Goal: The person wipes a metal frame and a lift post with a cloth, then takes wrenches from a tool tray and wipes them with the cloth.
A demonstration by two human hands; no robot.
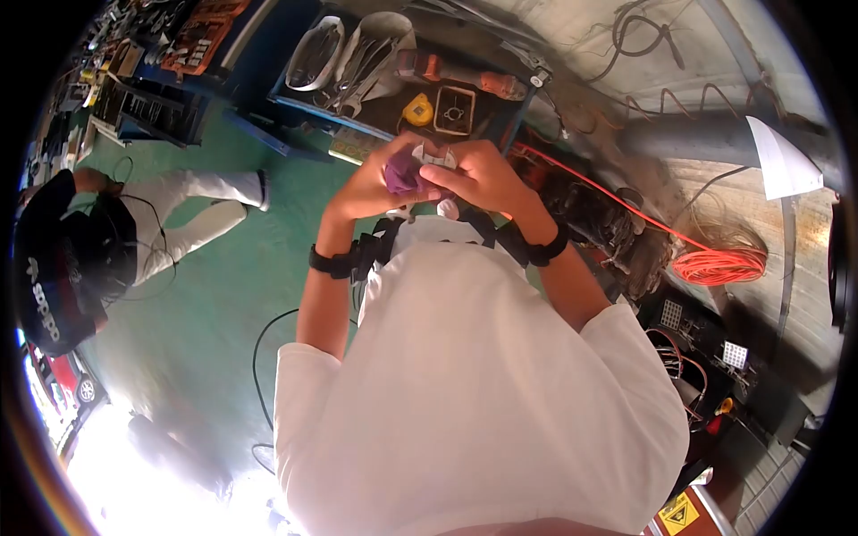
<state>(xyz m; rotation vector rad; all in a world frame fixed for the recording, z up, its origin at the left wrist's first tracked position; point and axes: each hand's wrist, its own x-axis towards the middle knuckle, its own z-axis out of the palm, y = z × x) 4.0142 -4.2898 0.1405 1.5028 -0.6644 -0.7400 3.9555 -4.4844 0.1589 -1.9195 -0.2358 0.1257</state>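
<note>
Cloth [402, 173], purple and bunched, sits between our two hands, at or just short of the near edge of the blue tool tray [331, 116]; we cannot tell its height. Our left hand [366, 189] is the nearer, its fingers curled round the cloth. Our right hand [487, 177] faces it from the other side, thumb and fingers pinched about a small pale piece [438, 158], which lies just right of the cloth and seems to touch it. The piece's long axis appears to run across us, hand to hand; what it is, we cannot make out. Past our fingers, inside the near edge, lie a yellow tape measure [417, 110] and, to its right, a square metal frame [439, 111].
</note>
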